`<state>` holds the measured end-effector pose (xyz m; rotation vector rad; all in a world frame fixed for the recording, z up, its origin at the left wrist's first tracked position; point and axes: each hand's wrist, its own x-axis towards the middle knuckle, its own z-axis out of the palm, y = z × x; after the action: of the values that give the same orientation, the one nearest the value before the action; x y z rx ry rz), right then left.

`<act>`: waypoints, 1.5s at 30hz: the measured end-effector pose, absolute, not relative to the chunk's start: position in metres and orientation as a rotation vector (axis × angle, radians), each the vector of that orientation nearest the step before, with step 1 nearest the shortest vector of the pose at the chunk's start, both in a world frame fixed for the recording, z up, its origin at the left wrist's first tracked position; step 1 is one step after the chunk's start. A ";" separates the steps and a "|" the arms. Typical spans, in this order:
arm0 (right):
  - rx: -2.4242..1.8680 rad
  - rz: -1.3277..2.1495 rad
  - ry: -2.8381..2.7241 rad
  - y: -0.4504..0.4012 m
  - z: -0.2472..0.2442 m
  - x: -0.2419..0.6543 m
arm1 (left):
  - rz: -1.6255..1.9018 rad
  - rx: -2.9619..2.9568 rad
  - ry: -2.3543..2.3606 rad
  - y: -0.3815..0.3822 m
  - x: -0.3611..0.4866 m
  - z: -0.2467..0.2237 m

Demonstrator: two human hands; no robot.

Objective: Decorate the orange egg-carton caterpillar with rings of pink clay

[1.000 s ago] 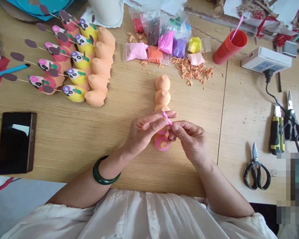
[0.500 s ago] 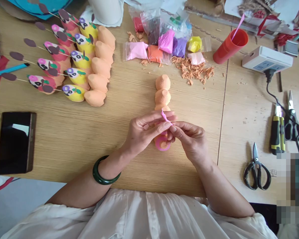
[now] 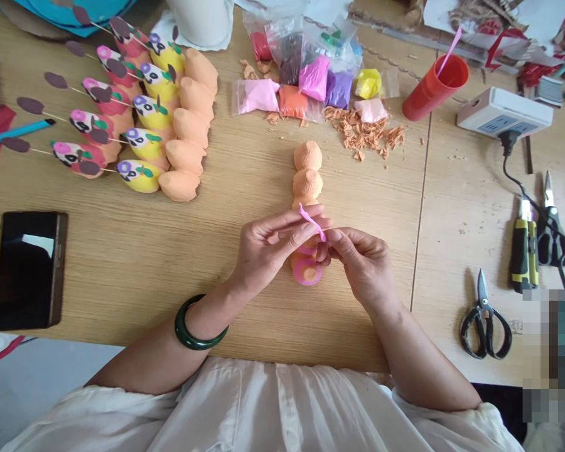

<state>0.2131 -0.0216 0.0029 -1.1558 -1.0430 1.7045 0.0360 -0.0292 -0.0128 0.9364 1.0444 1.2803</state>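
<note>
A thin pink clay strip (image 3: 312,222) is pinched between the thumb and fingers of my left hand (image 3: 275,242). My right hand (image 3: 358,254) is closed beside the strip's lower end, thumb against forefinger; whatever is between these fingertips is too small to make out. Under and behind both hands runs a column of orange rounded pieces (image 3: 307,183). The nearest piece (image 3: 307,270) has a pink ring around an orange centre. My hands hide the middle of the column.
Bags of coloured clay (image 3: 292,102) and orange crumbs (image 3: 371,135) lie behind the column. Decorated pieces on sticks (image 3: 139,176) stand left, near a phone (image 3: 29,270). Right are a red cup (image 3: 435,88), power strip (image 3: 505,113), scissors (image 3: 484,323) and cutter (image 3: 525,251).
The pink strip and my left fingers have shifted slightly left. My right fingertips have moved a little right, away from the strip, and more of its lower end shows.
</note>
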 end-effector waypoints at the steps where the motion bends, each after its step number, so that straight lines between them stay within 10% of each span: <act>1: -1.147 1.714 -1.050 -0.021 0.002 0.213 | 1.289 0.934 1.055 -0.029 0.036 -0.013; 45: -1.340 1.348 -1.132 -0.017 -0.028 0.206 | 1.332 1.599 1.444 -0.022 0.034 -0.022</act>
<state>0.2064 -0.0174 -0.0275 -1.3403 -1.1323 1.3483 0.0338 -0.0222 -0.0224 1.5987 1.4441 1.3322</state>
